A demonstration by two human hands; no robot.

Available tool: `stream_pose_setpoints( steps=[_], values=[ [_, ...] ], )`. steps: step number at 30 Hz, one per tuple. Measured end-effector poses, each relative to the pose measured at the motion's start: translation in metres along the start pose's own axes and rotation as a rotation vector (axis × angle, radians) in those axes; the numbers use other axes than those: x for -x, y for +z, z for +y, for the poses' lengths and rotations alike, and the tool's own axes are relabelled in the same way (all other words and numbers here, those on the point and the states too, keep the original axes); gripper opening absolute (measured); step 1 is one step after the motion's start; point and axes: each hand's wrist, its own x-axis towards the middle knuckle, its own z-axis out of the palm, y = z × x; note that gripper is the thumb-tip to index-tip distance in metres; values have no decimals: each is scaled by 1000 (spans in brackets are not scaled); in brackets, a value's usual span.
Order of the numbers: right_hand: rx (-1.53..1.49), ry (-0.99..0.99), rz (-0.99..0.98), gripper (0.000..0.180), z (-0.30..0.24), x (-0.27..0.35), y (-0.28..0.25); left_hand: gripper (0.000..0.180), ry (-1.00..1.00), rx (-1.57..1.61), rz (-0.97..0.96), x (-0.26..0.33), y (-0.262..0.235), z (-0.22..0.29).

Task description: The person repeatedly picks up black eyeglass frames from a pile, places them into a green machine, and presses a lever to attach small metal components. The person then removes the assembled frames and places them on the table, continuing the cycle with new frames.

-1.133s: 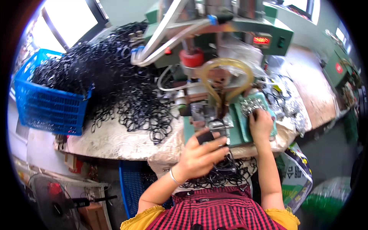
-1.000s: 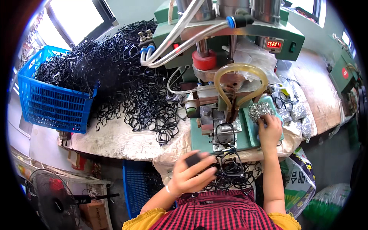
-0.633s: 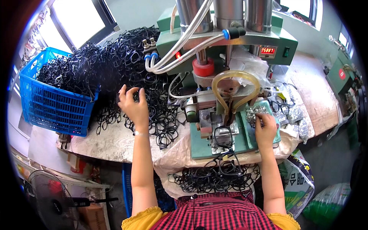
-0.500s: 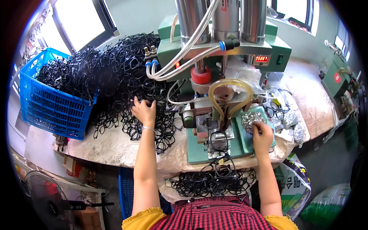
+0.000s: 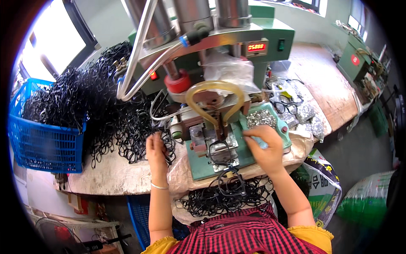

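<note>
My left hand (image 5: 156, 151) is at the near edge of a heap of black eyeglass frames (image 5: 137, 127), its fingers curled together. Dark loops show beside it; whether one is in its grip I cannot make out. My right hand (image 5: 267, 148), slightly blurred, has thumb and forefinger pinched in front of a green tray (image 5: 284, 127) of small shiny metal parts (image 5: 261, 118). Anything in that pinch is too small to name. Between my hands, one black eyeglass frame (image 5: 220, 155) sits at the metal fixture of a green press (image 5: 270, 36), below a yellowish looped tube (image 5: 215, 86).
More black frames (image 5: 224, 197) lie before my apron. A blue crate (image 5: 46, 144) heaped with frames stands on the left. Plastic bags (image 5: 305, 112) and a few frames lie right of the tray. A fan (image 5: 57, 233) stands lower left, printed sacks (image 5: 323, 182) lower right.
My view has shifted to the right. My left hand has drawn back to the heap's near edge with fingers closer together. My right hand has left the metal parts and come toward the fixture.
</note>
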Motion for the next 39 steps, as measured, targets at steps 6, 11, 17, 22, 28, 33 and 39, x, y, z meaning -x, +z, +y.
stream_pose_setpoints(
  steps=[6, 11, 17, 22, 28, 33, 39],
  values=[
    [-322, 212, 74, 33, -2, 0, 43, 25, -212, 367, -71, 49, 12, -29],
    [-514, 302, 54, 45, 3, 4, 50, 31, -106, 475, -283, 77, 42, 45],
    [-672, 461, -11, 48, -32, -5, 45, 29, -97, 463, -672, 146, 56, 119],
    [-510, 359, -144, 53, -40, -5, 25, 23, -638, 402, -978, 145, 85, 93],
    [41, 359, 207, 40, 71, -1, -18, 21, -719, 412, -817, 132, 113, 57],
    [421, 266, 49, 17, 87, 34, -33, 21, -716, 400, -795, 133, 114, 55],
    [766, 268, -23, 13, 80, 38, -15, 30, -692, 392, -820, 131, 103, 45]
  ],
)
